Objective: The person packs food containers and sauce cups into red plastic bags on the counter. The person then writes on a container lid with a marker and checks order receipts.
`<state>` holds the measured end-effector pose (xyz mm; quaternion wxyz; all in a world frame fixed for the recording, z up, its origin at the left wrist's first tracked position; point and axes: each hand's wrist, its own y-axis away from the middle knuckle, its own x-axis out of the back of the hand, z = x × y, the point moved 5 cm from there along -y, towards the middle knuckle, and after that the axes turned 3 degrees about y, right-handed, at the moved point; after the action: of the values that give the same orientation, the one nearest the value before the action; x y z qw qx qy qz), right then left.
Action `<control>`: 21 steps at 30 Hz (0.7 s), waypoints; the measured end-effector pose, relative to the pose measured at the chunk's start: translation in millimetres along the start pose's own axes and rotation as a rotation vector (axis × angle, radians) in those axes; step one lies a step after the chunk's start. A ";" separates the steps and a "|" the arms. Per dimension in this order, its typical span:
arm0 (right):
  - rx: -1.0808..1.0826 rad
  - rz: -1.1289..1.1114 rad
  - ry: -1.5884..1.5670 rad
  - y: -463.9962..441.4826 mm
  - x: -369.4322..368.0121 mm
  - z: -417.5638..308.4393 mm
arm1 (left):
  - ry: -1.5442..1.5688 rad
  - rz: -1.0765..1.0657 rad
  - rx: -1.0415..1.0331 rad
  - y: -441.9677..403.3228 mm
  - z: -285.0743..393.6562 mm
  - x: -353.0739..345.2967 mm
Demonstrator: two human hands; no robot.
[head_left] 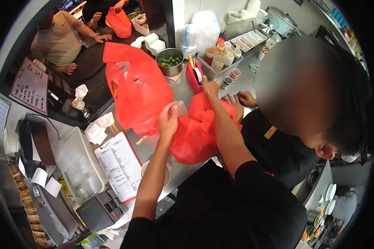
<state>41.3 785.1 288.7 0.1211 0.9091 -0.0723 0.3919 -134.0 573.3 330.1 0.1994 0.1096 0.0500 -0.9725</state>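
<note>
My left hand [168,120] is closed, with its fingertips pinching a small clear strip [182,108] that looks like tape. It is between two red carry bags. The large, full bag [139,91] stands to its left, and the smaller red bag [197,143] lies below my forearms, its handles gathered on top. My right hand [210,88] is closed at the side of a pink tape dispenser [193,79], fingertips against it by the white roll. Its exact grip is partly hidden.
A co-worker's hands [241,100] rest close by on the right. Behind stand a pot of green limes [170,62] and a basket of sauce bottles [219,62]. A clipboard [119,166] and a white bowl [156,173] lie at the left front. People stand beyond the counter.
</note>
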 end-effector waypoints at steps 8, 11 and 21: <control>-0.159 -0.345 -0.402 -16.4 -19.4 1.8 | -0.253 -0.044 0.217 -105.2 -86.8 -52.6; -0.050 -0.127 -0.269 8.2 27.3 -14.6 | -0.142 -0.070 0.299 -120.8 -96.2 -69.6; 0.153 0.131 0.180 149.6 108.7 16.1 | -0.146 -0.140 0.673 -147.1 -128.4 -103.8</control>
<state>92.7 632.9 381.8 0.0314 0.8701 -0.0904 0.4835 -74.8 765.2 237.6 0.0878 0.0956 -0.2801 -0.9512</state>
